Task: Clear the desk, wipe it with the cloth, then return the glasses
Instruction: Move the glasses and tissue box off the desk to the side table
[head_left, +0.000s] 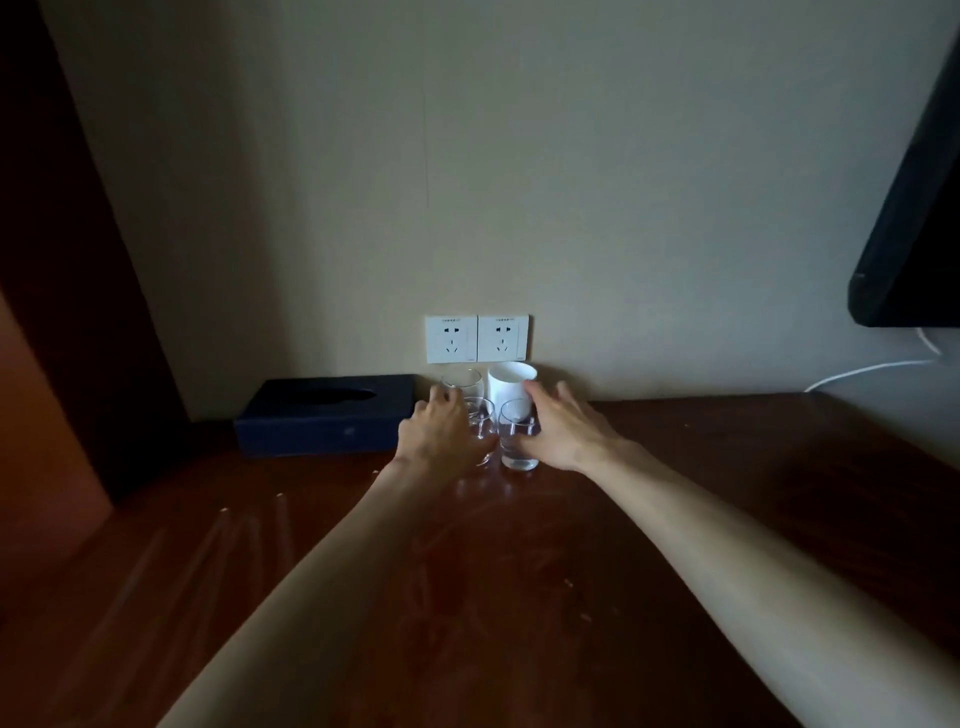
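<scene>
**Clerk:** Item one, the largest?

**Me:** The desk (675, 519), dark wood, filling the lower half of the frame. Faint streaks show on its surface at lower left. I see no cloth anywhere.

**Clerk:** Next?

**Me:** A dark screen (914, 208) at the right edge, with a white cable (872, 370) trailing below it. Then a dark tissue box (322, 415), left of centre, against the wall.

**Clerk:** Your hands?

**Me:** My left hand (436, 431) curls round the left front glass (483, 423), fingers wrapped about its side. My right hand (563, 426) reaches in from the right, thumb against the right front glass (517, 441); its fingers look spread and fairly straight, so I judge it is touching, not gripping.

**Clerk:** Smaller goods?

**Me:** A white cup (511, 382) and a rear glass (462, 382), both behind the front pair, close under the twin wall sockets (477, 339).

**Clerk:** Progress?

**Me:** The glasses stand clustered at centre, near the wall. Whether I am lifting them away or setting them back, I cannot tell. The box remains on the desk.
</scene>
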